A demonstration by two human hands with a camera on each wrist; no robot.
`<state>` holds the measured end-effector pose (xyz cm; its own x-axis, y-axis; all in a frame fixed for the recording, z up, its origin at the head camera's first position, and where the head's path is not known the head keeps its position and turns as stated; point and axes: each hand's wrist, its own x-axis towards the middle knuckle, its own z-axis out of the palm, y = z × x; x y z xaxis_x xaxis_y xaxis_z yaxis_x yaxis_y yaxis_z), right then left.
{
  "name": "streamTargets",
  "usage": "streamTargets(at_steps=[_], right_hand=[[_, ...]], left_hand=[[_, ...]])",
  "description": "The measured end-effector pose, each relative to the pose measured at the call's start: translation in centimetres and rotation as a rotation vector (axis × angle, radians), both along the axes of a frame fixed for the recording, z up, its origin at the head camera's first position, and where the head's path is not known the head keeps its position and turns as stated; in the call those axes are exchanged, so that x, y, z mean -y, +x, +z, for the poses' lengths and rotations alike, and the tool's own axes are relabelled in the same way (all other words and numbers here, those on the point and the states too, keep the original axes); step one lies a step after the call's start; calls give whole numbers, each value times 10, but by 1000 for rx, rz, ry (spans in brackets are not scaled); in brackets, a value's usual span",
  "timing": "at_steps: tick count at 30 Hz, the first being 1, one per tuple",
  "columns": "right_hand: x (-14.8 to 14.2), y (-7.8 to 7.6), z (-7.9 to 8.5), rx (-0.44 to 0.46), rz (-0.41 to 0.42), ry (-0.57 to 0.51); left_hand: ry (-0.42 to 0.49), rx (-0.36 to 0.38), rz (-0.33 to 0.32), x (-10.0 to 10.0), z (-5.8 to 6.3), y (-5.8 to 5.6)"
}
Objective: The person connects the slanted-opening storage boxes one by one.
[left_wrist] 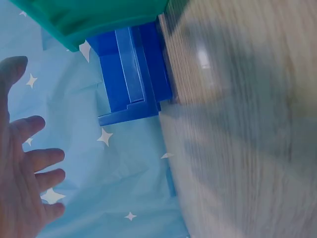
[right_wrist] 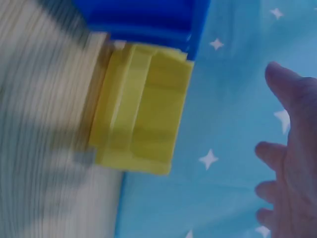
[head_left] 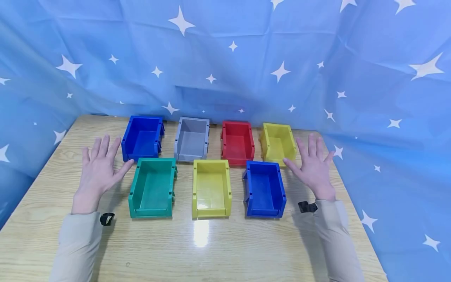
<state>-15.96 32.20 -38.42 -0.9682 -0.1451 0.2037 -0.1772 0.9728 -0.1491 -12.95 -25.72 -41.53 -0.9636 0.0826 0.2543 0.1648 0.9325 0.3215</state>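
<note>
My left hand (head_left: pixel 100 168) is spread with straight fingers at the left of the bins, holding nothing. Its thumb is nearest to the green bin (head_left: pixel 153 188) and the back-left blue bin (head_left: pixel 142 138). On the right, my right hand (head_left: pixel 313 168) is also spread and holds nothing. Closest to it are the back yellow bin (head_left: pixel 278 144) and the front blue bin (head_left: pixel 265 189). In the left wrist view the left hand (left_wrist: pixel 25 163) appears beside a blue bin (left_wrist: pixel 131 69). The right wrist view has the right hand (right_wrist: pixel 292 158) apart from a yellow bin (right_wrist: pixel 143 109).
Between the hands stand a grey bin (head_left: pixel 192 139), a red bin (head_left: pixel 238 143) and a front yellow bin (head_left: pixel 211 188) on the wooden table (head_left: pixel 169 250). A blue cloth with white stars (head_left: pixel 211 58) hangs behind and at both sides. Dark straps sit at both cuffs.
</note>
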Motion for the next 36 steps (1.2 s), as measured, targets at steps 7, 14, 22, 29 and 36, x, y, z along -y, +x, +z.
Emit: streamTargets(at_steps=[7, 14, 22, 29, 36], right_hand=[[27, 2, 8, -27, 91, -81], [60, 5, 15, -47, 218, -87], [104, 13, 14, -17, 338, -130], [134, 19, 6, -18, 416, -270], [154, 21, 0, 103, 377, -382]], left_hand=[[131, -186, -95, -5, -7, 0], [212, -95, -109, -9, -11, 6], [307, -43, -140, -15, -15, 10], [400, -99, -214, -18, -19, 13], [449, -83, -258, -22, -21, 16]])
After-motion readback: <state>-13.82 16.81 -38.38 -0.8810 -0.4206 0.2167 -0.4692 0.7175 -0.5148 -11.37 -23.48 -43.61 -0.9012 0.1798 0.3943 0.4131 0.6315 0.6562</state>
